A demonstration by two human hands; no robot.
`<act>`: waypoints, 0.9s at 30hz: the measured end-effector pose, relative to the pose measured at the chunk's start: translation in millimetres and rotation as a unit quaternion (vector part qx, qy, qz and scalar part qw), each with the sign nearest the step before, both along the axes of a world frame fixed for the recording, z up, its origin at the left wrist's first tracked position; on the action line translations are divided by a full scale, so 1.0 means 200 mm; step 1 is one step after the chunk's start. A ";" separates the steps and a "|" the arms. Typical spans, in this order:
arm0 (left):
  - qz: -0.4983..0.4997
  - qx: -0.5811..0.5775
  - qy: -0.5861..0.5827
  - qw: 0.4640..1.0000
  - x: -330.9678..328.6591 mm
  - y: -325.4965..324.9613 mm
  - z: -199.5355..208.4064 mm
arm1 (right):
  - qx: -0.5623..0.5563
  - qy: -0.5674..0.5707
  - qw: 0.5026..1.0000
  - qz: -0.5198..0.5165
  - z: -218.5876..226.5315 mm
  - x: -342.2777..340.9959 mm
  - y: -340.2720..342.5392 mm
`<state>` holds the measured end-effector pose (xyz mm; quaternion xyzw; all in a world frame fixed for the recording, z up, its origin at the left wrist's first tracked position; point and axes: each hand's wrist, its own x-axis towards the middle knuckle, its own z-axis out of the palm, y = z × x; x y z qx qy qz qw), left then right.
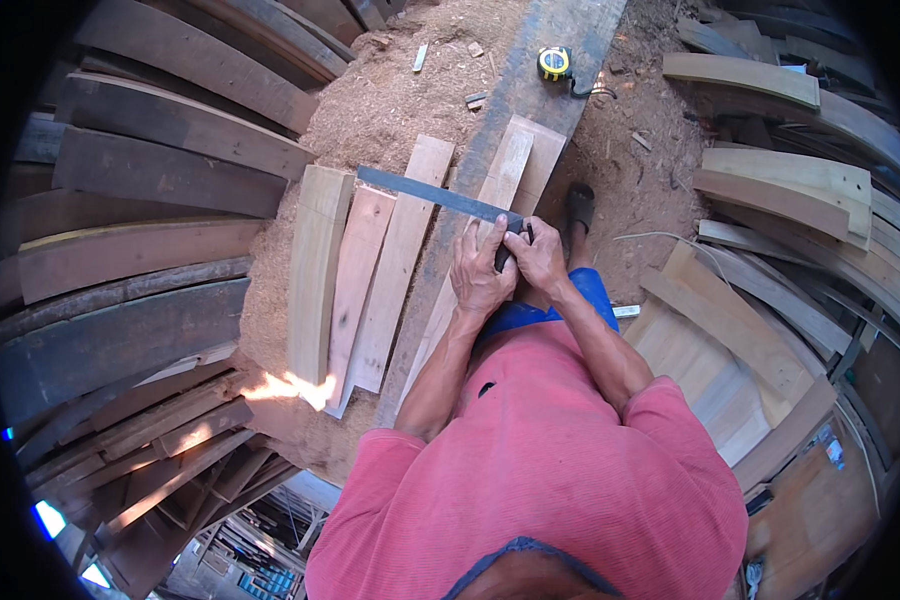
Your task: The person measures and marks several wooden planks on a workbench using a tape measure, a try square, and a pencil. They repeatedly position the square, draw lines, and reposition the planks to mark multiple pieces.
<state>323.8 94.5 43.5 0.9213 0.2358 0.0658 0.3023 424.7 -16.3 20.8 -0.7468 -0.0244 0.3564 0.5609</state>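
A try square (425,192) with a long grey blade and a dark stock lies across a narrow pale board (505,175). Its blade reaches left over the boards beside it. My left hand (481,270) is closed on the stock, fingers pointing up along the board. Right beside it, my right hand (537,257) is closed, with a thin dark pencil-like stick (530,234) showing at its fingers. The fingertips of both hands nearly meet at the stock, so the contact between them is partly hidden.
Three loose boards, including a thick pale one (320,260), lie left of the long grey plank (560,110). A yellow and black tape measure (554,64) sits on that plank's far end. Stacked timber (170,170) lines both sides, and sawdust (360,110) covers the ground.
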 end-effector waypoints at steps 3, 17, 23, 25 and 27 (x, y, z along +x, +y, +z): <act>-0.002 0.005 0.003 1.000 0.01 0.00 0.01 | -0.009 -0.014 1.000 0.005 0.00 0.01 0.00; -0.003 0.025 -0.001 1.000 0.01 0.00 0.00 | 0.002 -0.021 1.000 0.004 -0.02 0.00 0.00; 0.001 0.028 0.008 1.000 0.01 0.00 0.00 | 0.011 -0.030 0.999 0.001 0.00 0.01 0.00; 0.001 0.028 0.012 1.000 0.01 0.00 0.01 | 0.012 -0.033 0.999 0.003 0.00 0.01 0.00; 0.003 0.026 0.004 1.000 0.01 0.00 0.01 | 0.006 -0.030 1.000 0.005 -0.01 0.01 0.00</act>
